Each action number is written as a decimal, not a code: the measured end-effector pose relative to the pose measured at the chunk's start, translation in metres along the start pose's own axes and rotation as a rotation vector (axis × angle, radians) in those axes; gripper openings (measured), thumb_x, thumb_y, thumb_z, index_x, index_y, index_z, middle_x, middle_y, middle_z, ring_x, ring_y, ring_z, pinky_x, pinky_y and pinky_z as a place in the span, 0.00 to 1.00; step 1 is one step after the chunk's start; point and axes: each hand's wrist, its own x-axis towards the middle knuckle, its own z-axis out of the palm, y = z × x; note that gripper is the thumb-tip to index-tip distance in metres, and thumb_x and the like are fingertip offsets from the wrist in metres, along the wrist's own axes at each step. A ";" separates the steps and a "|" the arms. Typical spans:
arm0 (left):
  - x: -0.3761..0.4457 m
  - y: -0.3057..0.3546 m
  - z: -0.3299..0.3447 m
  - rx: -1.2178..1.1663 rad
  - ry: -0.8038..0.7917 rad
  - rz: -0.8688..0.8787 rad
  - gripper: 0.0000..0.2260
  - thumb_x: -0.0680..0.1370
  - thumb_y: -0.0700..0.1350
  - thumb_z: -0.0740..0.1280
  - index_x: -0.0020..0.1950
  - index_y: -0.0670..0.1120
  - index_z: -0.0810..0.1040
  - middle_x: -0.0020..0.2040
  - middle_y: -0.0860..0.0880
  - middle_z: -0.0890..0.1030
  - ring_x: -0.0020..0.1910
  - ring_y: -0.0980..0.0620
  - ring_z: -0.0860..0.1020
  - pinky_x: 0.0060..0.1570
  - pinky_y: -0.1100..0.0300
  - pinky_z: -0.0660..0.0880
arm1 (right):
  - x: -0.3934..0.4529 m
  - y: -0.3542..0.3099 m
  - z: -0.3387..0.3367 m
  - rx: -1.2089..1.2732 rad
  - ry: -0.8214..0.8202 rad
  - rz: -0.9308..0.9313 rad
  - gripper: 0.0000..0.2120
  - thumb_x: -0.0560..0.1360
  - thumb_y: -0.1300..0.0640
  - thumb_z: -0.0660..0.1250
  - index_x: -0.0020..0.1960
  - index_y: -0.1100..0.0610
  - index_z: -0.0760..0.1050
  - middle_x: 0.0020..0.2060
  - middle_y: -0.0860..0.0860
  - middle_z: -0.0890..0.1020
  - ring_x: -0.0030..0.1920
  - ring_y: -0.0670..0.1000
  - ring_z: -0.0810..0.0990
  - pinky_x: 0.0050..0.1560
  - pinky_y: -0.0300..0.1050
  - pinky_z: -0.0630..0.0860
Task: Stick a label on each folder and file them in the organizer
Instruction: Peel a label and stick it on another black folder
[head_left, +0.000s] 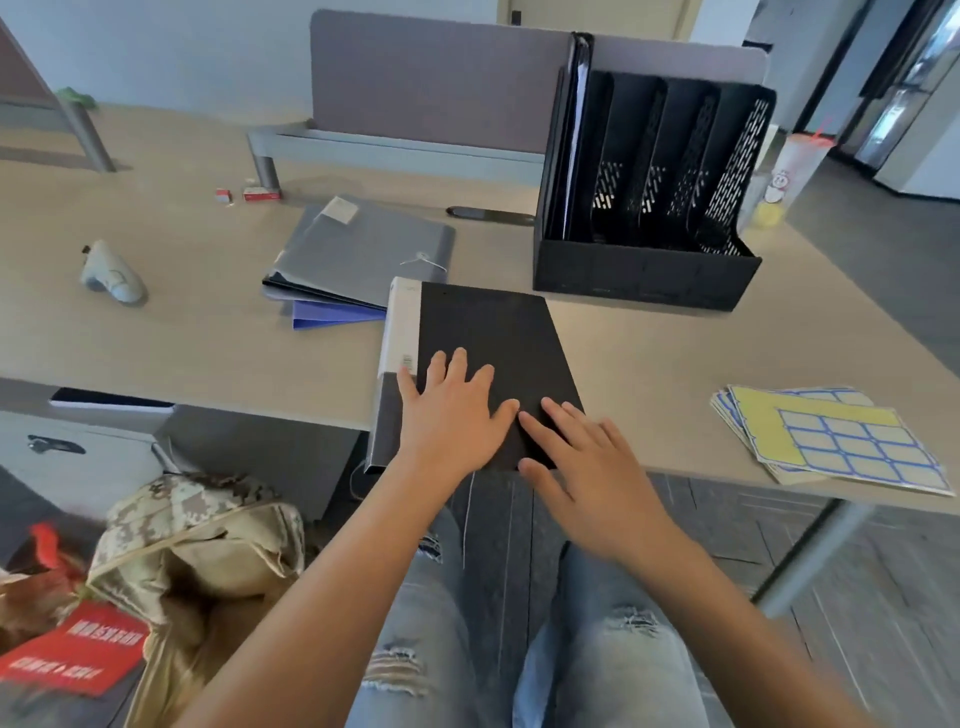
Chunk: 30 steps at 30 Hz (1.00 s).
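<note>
Black folder (483, 338) flat at the frame's centre on the surface (182, 332), near edge overhanging, left hand (452, 410) and right hand (582, 467) pressing its lower end with fingers (460, 364) spread straight, organizer (649, 270) upper right, label sheets (831, 436) at right, grey folders (363, 254) behind.

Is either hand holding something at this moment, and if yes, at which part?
Nothing is gripped. The left hand and the right hand lie flat, fingers straight, on the near end of the black folder cover.
</note>
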 end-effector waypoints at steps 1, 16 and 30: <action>-0.003 0.006 0.002 0.009 0.000 0.014 0.27 0.83 0.65 0.51 0.80 0.56 0.62 0.83 0.46 0.56 0.82 0.43 0.50 0.76 0.32 0.46 | -0.012 0.001 0.000 0.006 0.007 0.011 0.36 0.80 0.31 0.34 0.85 0.40 0.50 0.86 0.46 0.51 0.85 0.49 0.47 0.84 0.56 0.46; -0.008 0.107 0.020 0.068 -0.017 0.173 0.24 0.82 0.64 0.55 0.76 0.57 0.67 0.77 0.47 0.66 0.77 0.43 0.61 0.73 0.34 0.56 | -0.093 0.063 -0.006 0.168 0.117 0.181 0.36 0.80 0.31 0.40 0.85 0.42 0.55 0.85 0.41 0.50 0.84 0.40 0.41 0.85 0.53 0.41; 0.025 0.227 0.021 -0.164 -0.039 0.308 0.23 0.80 0.63 0.59 0.69 0.50 0.73 0.65 0.48 0.76 0.65 0.45 0.72 0.62 0.45 0.69 | -0.119 0.185 -0.039 0.278 0.645 0.568 0.20 0.83 0.48 0.67 0.71 0.55 0.77 0.71 0.52 0.78 0.73 0.54 0.73 0.71 0.56 0.72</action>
